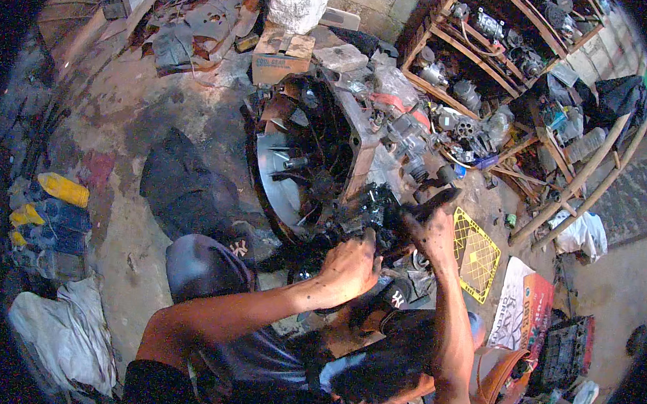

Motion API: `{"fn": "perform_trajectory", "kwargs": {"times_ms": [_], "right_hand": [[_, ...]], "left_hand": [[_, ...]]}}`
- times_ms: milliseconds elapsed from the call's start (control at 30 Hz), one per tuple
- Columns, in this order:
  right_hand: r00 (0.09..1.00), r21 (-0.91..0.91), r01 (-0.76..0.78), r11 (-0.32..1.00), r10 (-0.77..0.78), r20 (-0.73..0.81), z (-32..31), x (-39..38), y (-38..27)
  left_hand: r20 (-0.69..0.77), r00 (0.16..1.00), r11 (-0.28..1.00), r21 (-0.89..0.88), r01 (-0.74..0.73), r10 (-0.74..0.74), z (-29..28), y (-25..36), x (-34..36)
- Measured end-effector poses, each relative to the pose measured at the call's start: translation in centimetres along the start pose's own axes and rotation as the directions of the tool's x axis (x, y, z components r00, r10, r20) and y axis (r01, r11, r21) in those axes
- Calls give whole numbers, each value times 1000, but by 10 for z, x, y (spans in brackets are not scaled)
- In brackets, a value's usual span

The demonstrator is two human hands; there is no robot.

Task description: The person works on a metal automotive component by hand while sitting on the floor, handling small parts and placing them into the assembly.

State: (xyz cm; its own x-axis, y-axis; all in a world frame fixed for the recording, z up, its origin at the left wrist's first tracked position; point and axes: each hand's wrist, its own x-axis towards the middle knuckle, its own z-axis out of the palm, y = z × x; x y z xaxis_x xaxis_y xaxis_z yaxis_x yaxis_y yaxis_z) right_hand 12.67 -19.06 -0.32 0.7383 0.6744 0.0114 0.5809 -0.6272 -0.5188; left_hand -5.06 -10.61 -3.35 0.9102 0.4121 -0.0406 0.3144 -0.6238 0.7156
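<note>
In front of my knees stands a large round black fan-like assembly [324, 154] with blades inside a deep ring. A greasy grey metal housing [362, 164] adjoins its right side. My left hand [345, 270] is at the lower right of the ring, fingers curled against dark, oily parts; what they grip is hidden. To its right, my right hand [433, 235] is closed at a black, grease-covered piece [382, 209] on the near side of the housing. Dark grease on the fingers blends with the parts, so I cannot make out what it holds.
Several yellow and blue bottles [63, 217] stand at left, above a pale cloth [68, 328]. A yellow plastic grate [476, 257] and an orange-brown container [497, 379] are at right. Behind are a cardboard box [280, 59], loose metal parts and a wooden shelf [485, 46].
</note>
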Motion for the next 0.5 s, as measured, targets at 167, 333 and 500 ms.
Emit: {"fn": "perform_trajectory", "kwargs": {"times_ms": [167, 333, 500], "right_hand": [[987, -238, 159, 958, -146, 70, 12, 1, 9], [963, -133, 170, 977, -193, -189, 29, 1, 9], [991, 69, 130, 989, -128, -27, 19, 12, 2]], "left_hand": [[-98, 995, 998, -69, -3, -3, -12, -2, 8], [-59, 990, 984, -116, -137, 131, -5, 9, 4], [-69, 988, 988, -66, -140, 136, 13, 10, -6]]}}
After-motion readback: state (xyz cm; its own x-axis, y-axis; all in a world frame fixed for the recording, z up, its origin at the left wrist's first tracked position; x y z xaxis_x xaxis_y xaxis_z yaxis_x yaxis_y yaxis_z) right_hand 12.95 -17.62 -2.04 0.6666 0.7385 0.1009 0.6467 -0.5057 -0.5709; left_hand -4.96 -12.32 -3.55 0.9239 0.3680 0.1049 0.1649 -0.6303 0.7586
